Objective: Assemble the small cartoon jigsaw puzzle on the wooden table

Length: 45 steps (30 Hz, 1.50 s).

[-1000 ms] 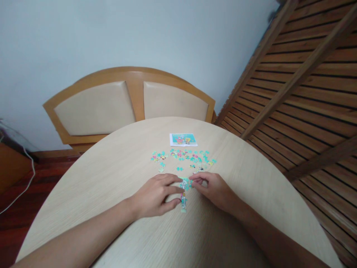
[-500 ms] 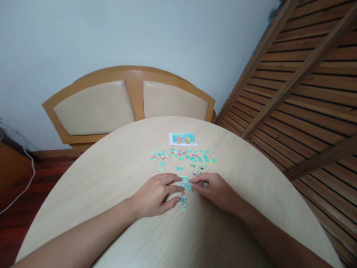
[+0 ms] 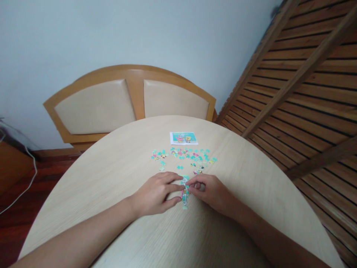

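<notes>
A narrow strip of joined jigsaw pieces (image 3: pixel 185 203) lies on the table in front of me, with green and white cartoon art. My left hand (image 3: pixel 157 192) rests at its left side, fingers spread, the fingertips touching the strip's edge. From the right, my right hand (image 3: pixel 209 189) pinches a small jigsaw puzzle piece against the strip's right edge. Its fingertips cover most of that piece. Just beyond my right hand sits a small cluster of loose pieces (image 3: pixel 199 170).
Several loose turquoise, pink and yellow pieces (image 3: pixel 181 152) are scattered farther back on the round wooden table (image 3: pixel 97 178). Behind them lies a picture card (image 3: pixel 184 138) with two cartoon figures. A cushioned bench back (image 3: pixel 136 93) stands beyond, wooden slats (image 3: pixel 301 93) on the right.
My right hand has moved slightly left, bringing the pinched piece from just beside the strip up against it. My left hand stays in place.
</notes>
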{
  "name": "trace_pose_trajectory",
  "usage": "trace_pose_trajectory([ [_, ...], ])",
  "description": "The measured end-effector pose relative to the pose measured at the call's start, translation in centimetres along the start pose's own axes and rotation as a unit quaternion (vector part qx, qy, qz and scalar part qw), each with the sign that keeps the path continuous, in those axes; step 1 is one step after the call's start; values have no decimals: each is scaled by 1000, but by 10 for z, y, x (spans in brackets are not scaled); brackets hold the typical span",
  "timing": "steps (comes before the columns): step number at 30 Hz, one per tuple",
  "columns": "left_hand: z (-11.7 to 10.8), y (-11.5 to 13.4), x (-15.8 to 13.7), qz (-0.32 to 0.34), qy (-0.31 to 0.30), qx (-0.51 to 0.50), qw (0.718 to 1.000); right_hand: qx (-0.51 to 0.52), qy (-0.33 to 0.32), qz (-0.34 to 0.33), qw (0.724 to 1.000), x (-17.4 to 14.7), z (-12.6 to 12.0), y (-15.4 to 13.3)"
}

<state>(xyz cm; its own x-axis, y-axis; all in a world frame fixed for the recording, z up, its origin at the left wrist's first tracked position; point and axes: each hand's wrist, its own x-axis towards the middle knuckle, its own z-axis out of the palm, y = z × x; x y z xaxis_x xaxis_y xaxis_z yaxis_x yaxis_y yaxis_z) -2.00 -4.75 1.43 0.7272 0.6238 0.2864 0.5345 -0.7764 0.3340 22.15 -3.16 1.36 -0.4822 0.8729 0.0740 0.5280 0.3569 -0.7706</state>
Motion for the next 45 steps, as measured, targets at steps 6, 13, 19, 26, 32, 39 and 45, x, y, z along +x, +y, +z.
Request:
trace_pose_trajectory([
  [6,-1,0,0,-1,4,-5,1000,-10,1,-13,1000,0,1,0],
  [13,1,1,-1,-1,8,-6,1000,46,-21,21,999,-2,-3,-8],
  [19,2,2,0,-5,16,-7,1000,48,-32,15,998,-1,-3,-6],
  [26,1,2,0,-7,8,-2,1000,15,-36,-5,999,-1,-3,-5],
  [32,1,3,1,-5,13,-1,1000,-11,-45,-19,999,-1,-7,-4],
  [39,0,2,1,-7,10,0,1000,-21,-45,-30,998,-1,-9,-5],
  [45,1,2,1,-6,7,2,1000,-10,-25,-13,1000,-2,-4,-8],
])
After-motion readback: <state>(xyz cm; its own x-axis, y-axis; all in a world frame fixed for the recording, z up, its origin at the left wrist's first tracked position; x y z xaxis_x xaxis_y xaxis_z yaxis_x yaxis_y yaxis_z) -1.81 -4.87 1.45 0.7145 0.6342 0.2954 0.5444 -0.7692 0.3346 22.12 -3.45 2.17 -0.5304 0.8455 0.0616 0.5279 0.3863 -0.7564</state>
